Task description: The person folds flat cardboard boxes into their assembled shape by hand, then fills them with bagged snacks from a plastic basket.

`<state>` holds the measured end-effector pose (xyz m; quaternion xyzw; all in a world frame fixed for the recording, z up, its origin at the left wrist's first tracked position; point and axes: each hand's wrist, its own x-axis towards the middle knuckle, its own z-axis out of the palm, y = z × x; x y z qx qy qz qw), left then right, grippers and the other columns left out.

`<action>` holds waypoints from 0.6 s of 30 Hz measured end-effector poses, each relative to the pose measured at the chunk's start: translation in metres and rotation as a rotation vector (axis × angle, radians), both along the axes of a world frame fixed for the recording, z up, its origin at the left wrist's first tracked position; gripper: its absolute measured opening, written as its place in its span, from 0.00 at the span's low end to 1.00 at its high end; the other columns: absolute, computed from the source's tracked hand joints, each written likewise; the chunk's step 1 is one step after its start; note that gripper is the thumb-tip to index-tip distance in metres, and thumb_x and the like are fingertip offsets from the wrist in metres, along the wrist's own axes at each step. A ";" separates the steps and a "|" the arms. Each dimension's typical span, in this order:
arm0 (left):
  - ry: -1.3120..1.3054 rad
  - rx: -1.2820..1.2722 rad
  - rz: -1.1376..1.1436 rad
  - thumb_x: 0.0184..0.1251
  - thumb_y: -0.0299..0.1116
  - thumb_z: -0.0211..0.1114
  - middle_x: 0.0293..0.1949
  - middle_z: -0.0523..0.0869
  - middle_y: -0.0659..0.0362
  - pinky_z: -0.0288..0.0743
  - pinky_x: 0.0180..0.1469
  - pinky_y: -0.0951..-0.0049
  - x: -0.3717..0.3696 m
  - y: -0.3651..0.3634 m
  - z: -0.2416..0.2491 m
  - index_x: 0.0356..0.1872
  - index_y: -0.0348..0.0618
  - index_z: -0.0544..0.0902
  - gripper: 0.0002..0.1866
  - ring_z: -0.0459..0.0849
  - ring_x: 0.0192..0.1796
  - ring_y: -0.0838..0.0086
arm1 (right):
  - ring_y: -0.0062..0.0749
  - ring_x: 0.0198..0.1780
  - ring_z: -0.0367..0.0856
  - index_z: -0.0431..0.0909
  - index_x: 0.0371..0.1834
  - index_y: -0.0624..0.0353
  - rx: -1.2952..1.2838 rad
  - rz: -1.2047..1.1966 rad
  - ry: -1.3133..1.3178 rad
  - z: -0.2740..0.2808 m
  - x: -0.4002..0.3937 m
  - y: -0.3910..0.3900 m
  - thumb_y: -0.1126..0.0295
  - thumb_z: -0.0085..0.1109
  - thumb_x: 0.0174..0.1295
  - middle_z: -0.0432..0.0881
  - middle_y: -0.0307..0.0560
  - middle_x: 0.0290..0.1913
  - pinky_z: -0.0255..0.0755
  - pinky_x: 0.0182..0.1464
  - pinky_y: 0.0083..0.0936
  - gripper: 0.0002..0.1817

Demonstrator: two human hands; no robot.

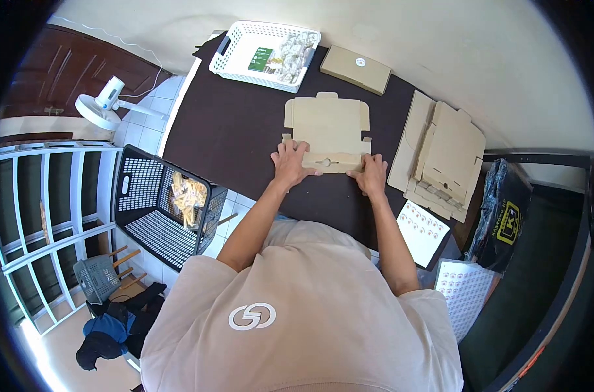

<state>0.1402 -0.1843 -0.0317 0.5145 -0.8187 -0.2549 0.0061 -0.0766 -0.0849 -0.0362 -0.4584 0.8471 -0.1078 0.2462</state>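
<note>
A flat brown cardboard box blank (328, 121) lies partly folded on the dark table in front of me, its lid panel and side flaps spread towards the wall. Its near edge is folded up into a low front strip with a small slot. My left hand (291, 163) grips the left end of that strip, thumb along the near edge and fingers over the corner. At the right end, my right hand (371, 175) holds the opposite corner, with its thumb against the near edge.
On the dark table (225, 124) stand a white basket (221, 65) with small packets and a closed cardboard box (356, 69). Stacked cardboard blanks (450, 153) and a sticker sheet (420, 234) lie right. A black crate (156, 225) with yellow packets and a fan (104, 104) are left.
</note>
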 end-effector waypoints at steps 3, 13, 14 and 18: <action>0.049 0.016 0.005 0.36 0.50 0.84 0.56 0.71 0.56 0.60 0.55 0.54 0.016 -0.008 -0.004 0.53 0.59 0.77 0.37 0.67 0.59 0.57 | 0.50 0.49 0.72 0.78 0.39 0.58 -0.081 0.040 -0.054 -0.007 -0.011 0.006 0.66 0.78 0.44 0.74 0.50 0.44 0.72 0.51 0.41 0.21; 0.542 0.202 0.102 0.62 0.39 0.71 0.37 0.87 0.54 0.77 0.44 0.65 0.048 -0.035 -0.014 0.39 0.42 0.86 0.12 0.84 0.39 0.62 | 0.32 0.38 0.84 0.84 0.27 0.65 -0.173 0.011 -0.690 -0.006 -0.034 0.019 0.84 0.44 0.52 0.86 0.49 0.30 0.76 0.46 0.27 0.15; 0.522 0.148 0.112 0.64 0.38 0.69 0.33 0.88 0.54 0.78 0.40 0.67 0.044 -0.035 -0.019 0.36 0.39 0.86 0.11 0.85 0.34 0.62 | 0.30 0.37 0.84 0.83 0.27 0.66 -0.050 0.023 -0.671 0.005 -0.032 0.014 0.86 0.44 0.52 0.86 0.47 0.29 0.76 0.44 0.25 0.14; 0.373 0.268 0.581 0.64 0.30 0.63 0.37 0.88 0.46 0.82 0.47 0.65 0.004 -0.035 -0.029 0.68 0.38 0.63 0.31 0.89 0.41 0.61 | 0.29 0.25 0.83 0.71 0.58 0.65 -0.145 -0.292 -0.639 -0.032 -0.028 -0.027 0.81 0.56 0.59 0.84 0.50 0.29 0.80 0.31 0.26 0.22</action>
